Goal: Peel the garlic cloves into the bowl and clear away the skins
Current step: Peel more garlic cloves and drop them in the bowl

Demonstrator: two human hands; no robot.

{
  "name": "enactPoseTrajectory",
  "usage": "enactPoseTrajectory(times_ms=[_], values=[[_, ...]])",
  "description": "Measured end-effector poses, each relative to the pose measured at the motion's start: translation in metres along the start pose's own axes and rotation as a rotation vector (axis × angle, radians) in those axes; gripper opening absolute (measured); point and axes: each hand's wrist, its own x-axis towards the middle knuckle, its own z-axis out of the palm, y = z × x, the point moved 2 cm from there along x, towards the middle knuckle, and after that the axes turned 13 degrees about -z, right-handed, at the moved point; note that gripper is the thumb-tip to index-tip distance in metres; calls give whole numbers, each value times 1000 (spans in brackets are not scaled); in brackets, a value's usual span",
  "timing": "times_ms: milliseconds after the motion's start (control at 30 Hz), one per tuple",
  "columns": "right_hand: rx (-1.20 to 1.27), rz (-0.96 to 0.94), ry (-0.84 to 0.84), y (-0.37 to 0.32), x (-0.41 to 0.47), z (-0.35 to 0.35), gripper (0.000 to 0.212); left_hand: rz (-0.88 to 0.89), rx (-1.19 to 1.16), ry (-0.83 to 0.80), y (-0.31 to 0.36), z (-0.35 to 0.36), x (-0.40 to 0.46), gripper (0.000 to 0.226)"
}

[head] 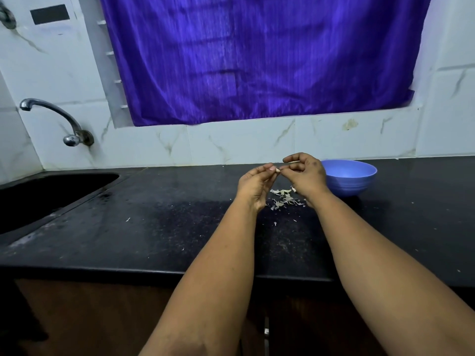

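My left hand (253,186) pinches a small pale garlic clove (277,170) between thumb and fingertips, raised above the black counter (154,227). My right hand (305,176) meets it from the right, its fingertips pinching the clove's end or its skin. Below the hands a small heap of pale garlic skins (284,197) lies on the counter, with a few flakes scattered nearer me. A blue bowl (352,178) stands just right of my right hand; its inside is mostly hidden from this angle.
A dark sink (46,196) is sunk into the counter at the left, with a chrome tap (59,119) on the tiled wall above it. A purple curtain (257,57) hangs behind the counter. The counter's front edge runs under my forearms.
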Motion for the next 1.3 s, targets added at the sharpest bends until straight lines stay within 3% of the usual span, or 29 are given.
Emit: enactPoseTrajectory(times_ms=[200, 467, 667, 1300], values=[[91, 18, 25, 2, 2, -4, 23, -9, -40, 7, 2, 0, -1, 12], [-40, -90, -37, -1, -3, -3, 22, 15, -31, 92, -1, -5, 1, 9], [-106, -107, -87, -3, -2, 3, 32, 19, 29, 93, 3, -2, 2, 10], [-191, -140, -121, 0, -1, 1, 37, 46, 102, 85, 0, -2, -4, 10]])
